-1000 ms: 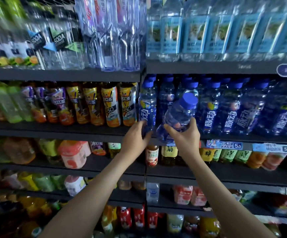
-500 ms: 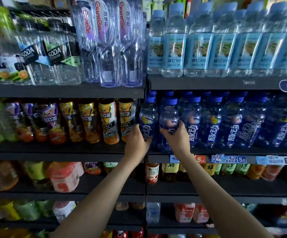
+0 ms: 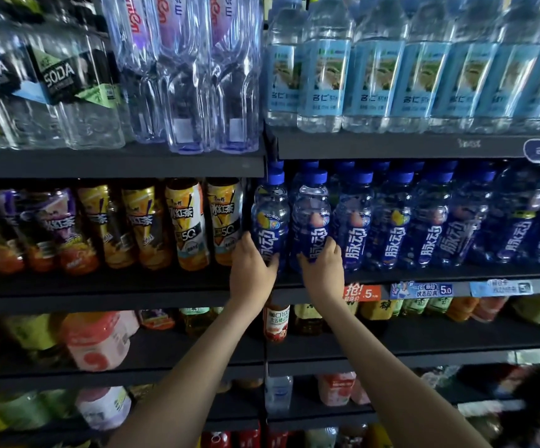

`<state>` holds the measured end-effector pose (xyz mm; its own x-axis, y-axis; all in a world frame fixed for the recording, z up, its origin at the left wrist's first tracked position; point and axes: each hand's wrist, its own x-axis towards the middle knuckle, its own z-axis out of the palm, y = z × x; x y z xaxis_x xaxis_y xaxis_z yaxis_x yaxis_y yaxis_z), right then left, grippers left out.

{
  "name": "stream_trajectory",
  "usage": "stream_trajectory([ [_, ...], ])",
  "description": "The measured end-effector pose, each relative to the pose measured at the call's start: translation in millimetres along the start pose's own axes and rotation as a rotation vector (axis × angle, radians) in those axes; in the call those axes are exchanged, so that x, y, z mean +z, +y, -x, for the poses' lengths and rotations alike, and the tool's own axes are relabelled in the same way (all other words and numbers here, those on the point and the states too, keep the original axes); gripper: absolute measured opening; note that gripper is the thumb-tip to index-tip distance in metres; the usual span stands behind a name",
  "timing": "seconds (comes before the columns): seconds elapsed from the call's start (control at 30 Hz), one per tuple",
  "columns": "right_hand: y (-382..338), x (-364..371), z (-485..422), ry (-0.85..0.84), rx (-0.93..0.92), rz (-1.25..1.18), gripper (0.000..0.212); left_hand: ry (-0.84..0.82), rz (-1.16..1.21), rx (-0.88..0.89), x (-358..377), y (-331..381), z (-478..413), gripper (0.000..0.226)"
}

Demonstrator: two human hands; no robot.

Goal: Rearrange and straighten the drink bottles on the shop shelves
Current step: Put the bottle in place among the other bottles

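A row of blue drink bottles with blue caps stands on the middle shelf (image 3: pixel 423 274) on the right. My left hand (image 3: pixel 251 266) wraps the base of the leftmost blue bottle (image 3: pixel 270 218). My right hand (image 3: pixel 322 266) grips the lower part of the second blue bottle (image 3: pixel 311 218), which stands upright in the front row. Both bottles rest on the shelf, side by side and nearly touching. The other blue bottles (image 3: pixel 430 227) line up to the right.
Yellow iced tea bottles (image 3: pixel 186 224) stand just left of my hands. Clear water bottles (image 3: pixel 184 76) and light-blue labelled bottles (image 3: pixel 368 76) fill the shelf above. Price tags (image 3: pixel 420 290) run along the shelf edge. Lower shelves hold mixed juice bottles (image 3: pixel 276 321).
The second blue bottle, tilted forward off the shelf in my right hand a second ago, now stands upright in the row. The view has moved closer and upward.
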<state>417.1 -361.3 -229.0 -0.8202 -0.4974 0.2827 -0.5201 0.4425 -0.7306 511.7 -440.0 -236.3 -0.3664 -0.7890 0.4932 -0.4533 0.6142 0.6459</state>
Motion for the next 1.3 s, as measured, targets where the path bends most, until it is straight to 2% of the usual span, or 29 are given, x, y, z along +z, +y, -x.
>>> stream_trajectory([
  [0.07, 0.6, -2.0, 2.3, 0.02, 0.0, -0.011, 0.064, 0.057, -0.001, 0.046, -1.0, 7.8, 8.2, 0.068],
  [0.17, 5.1, -10.8, 8.2, 0.059, -0.041, -0.069, 0.058, 0.131, 0.029, 0.226, 6.0, 26.3, 21.7, 0.061],
  [0.27, 12.7, -34.1, 15.3, 0.083, -0.072, -0.124, 0.051, 0.068, 0.113, 0.347, 18.1, 51.2, 28.9, 0.051],
  [0.47, 47.3, -121.0, 12.2, 0.143, -0.158, -0.123, 0.037, -0.142, 0.19, 0.381, 41.7, 123.6, 40.7, 0.042],
  [0.67, 96.1, -223.9, -14.1, 0.232, -0.286, -0.131, 0.033, -0.114, 0.205, 0.511, 78.5, 232.9, 47.9, 0.036],
  [0.8, 142.3, -291.2, -33.7, 0.262, -0.33, -0.104, 0.031, -0.111, 0.23, 0.506, 115.3, 298.9, 56.2, 0.037],
  [0.93, 183.8, -324.8, -47.3, 0.225, -0.291, -0.085, 0.036, -0.14, 0.164, 0.459, 147.0, 325.4, 72.6, 0.036],
  [1.17, 247.9, -303.2, -43.8, 0.097, -0.104, -0.023, 0.023, -0.289, 0.032, 0.315, 188.1, 292.9, 115.6, 0.033],
  [1.3, 271.2, -277.4, -33.5, 0.009, -0.04, -0.028, 0.025, -0.345, -0.031, 0.252, 200.3, 265.8, 138.3, 0.031],
])
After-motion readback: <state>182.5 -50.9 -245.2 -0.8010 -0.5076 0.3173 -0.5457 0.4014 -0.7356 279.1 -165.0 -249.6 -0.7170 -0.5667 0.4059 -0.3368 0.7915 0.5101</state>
